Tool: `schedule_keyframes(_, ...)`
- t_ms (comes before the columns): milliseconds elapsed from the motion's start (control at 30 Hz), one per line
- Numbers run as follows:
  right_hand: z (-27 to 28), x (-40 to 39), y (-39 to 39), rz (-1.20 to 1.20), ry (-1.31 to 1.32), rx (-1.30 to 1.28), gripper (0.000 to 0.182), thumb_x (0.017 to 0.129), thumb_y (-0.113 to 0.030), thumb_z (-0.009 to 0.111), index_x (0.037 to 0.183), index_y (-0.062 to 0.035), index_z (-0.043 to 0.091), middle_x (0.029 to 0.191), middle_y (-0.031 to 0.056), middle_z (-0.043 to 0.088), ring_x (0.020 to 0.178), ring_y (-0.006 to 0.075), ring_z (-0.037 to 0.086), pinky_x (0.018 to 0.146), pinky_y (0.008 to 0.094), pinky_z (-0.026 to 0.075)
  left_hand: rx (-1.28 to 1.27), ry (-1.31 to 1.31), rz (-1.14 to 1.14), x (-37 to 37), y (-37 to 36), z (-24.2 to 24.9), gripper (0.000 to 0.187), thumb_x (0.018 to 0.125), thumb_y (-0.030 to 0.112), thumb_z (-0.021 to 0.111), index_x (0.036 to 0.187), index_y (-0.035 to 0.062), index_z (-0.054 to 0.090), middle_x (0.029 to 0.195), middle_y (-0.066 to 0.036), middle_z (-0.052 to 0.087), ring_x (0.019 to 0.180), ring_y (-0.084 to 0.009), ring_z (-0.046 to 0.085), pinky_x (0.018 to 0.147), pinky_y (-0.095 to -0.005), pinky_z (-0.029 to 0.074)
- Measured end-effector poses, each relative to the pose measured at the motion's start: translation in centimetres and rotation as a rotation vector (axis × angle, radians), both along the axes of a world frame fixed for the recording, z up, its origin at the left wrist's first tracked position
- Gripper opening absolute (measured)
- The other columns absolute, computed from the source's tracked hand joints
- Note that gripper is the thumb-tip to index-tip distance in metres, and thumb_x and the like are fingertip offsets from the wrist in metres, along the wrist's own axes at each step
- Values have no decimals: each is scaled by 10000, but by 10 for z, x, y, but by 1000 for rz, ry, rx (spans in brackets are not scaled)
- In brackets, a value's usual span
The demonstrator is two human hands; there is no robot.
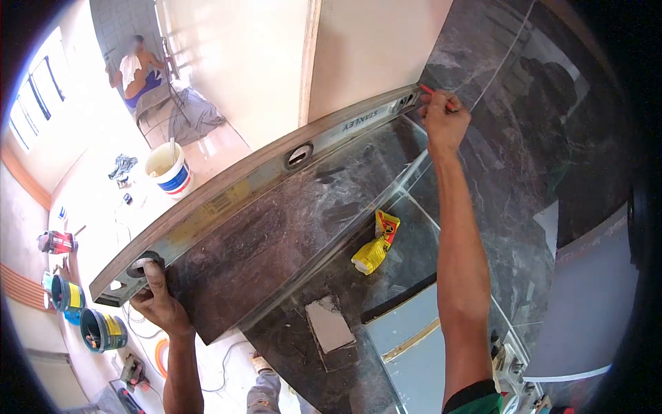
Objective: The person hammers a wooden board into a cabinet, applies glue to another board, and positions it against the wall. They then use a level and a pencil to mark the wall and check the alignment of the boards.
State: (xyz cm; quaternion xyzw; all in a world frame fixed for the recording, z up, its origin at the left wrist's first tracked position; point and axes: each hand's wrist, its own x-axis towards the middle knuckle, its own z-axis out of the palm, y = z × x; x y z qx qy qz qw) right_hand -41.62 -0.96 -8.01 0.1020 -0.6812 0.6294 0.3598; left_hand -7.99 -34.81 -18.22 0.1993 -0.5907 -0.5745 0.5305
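A long metal spirit level marked STANLEY slants from the lower left up to the wall corner, along the edge of a dark marbled slab. My left hand grips its near end, thumb at the round vial opening. At the far end, my right hand pinches a red pencil, its tip close to where the level meets the dark marbled wall tile. Below the slab, a yellow packet and a pale tile offcut lie on the dark countertop.
Beyond the level, a white bucket stands on the floor, and a person crouches near a grey cloth. Two dark buckets and a cable are at lower left. A rectangular opening cuts the countertop beside my right forearm.
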Motion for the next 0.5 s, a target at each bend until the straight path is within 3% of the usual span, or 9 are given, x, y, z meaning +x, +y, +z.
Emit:
schedule_keyframes(233, 2, 15, -8, 8, -31, -54, 191, 882, -105, 540, 773, 40, 600, 670, 71, 623, 560, 127, 592, 524, 276, 465, -21, 17, -5, 0, 1, 0, 304, 926, 206, 648, 1078, -40, 556, 970, -101, 644, 877, -136, 617, 809, -274, 490)
schedule_keyframes(500, 6, 73, -44, 153, -45, -96, 149, 875, -60, 526, 884, 50, 626, 717, 91, 638, 548, 115, 588, 498, 253, 451, 60, -14, 0, 1, 3, 3, 316, 916, 212, 662, 1079, -36, 551, 966, -103, 638, 870, -144, 618, 810, -282, 491)
